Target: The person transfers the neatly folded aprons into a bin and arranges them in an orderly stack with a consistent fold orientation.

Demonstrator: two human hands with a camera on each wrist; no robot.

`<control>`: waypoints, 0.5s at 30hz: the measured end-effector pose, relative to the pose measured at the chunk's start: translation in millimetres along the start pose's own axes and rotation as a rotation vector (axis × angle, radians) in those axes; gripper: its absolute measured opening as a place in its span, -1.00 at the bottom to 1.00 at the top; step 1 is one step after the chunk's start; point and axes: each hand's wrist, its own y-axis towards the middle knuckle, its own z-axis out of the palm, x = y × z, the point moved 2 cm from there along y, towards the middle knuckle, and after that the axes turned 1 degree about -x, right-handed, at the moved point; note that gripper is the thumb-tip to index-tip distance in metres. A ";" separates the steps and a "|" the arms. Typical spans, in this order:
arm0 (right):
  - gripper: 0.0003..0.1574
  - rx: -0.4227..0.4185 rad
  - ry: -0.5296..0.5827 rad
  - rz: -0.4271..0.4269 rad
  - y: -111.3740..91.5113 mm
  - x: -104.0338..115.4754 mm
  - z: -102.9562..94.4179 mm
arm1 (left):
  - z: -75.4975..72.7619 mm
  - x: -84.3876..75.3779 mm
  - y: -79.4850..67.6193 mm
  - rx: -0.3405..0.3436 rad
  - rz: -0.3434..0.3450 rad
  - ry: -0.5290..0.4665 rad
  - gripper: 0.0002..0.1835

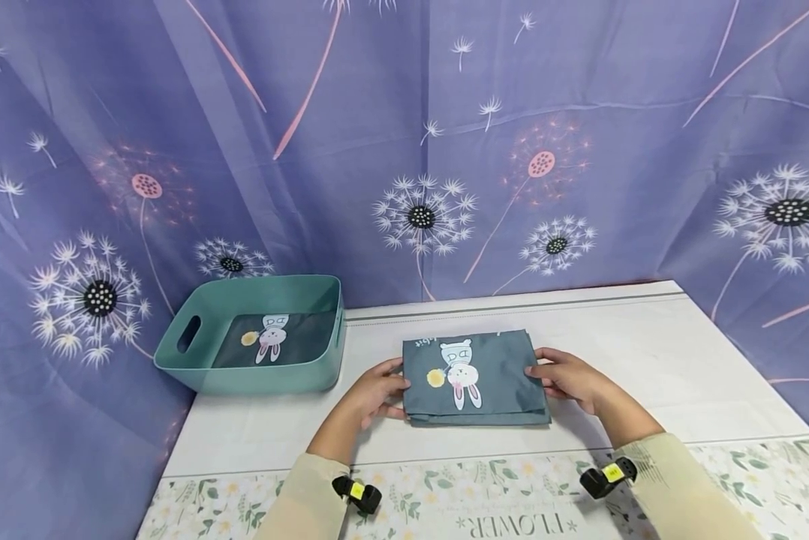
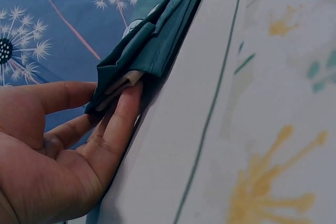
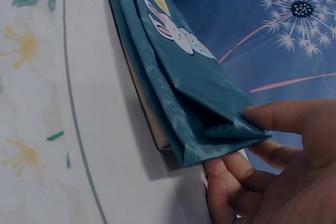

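A folded dark teal cloth (image 1: pixel 499 375) with a white rabbit print lies on the table between both hands. The rabbit appears upside down in the head view. My left hand (image 1: pixel 380 391) pinches its left edge; in the left wrist view, fingers reach under the folded layers, where a pale layer peeks out. On the opposite side my right hand (image 1: pixel 569 379) grips the edge, thumb on top and fingers beneath. The right wrist view shows the cloth (image 3: pixel 157 72) with its near corner raised above the table and a pale layer along its underside.
At the left stands a green plastic basket (image 1: pixel 263 381) with handle cutouts; inside lies another teal cloth (image 1: pixel 310 341) with the same rabbit print. A purple dandelion-print curtain (image 1: pixel 350 150) hangs behind and beside the white table (image 1: pixel 621 337). Flower-print covering (image 1: pixel 445 487) runs along the front.
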 end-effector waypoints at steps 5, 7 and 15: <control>-0.34 0.011 -0.013 -0.013 1.2 -1.0 1.2 | -1.0 2.0 0.3 -0.003 -0.008 0.005 -0.31; -0.30 0.005 -0.026 -0.008 2.0 -2.4 1.7 | -1.6 3.1 0.8 -0.002 -0.008 0.000 -0.30; -0.35 -0.041 -0.069 -0.017 3.5 -6.7 2.0 | -1.6 3.8 1.8 0.005 -0.003 -0.024 -0.30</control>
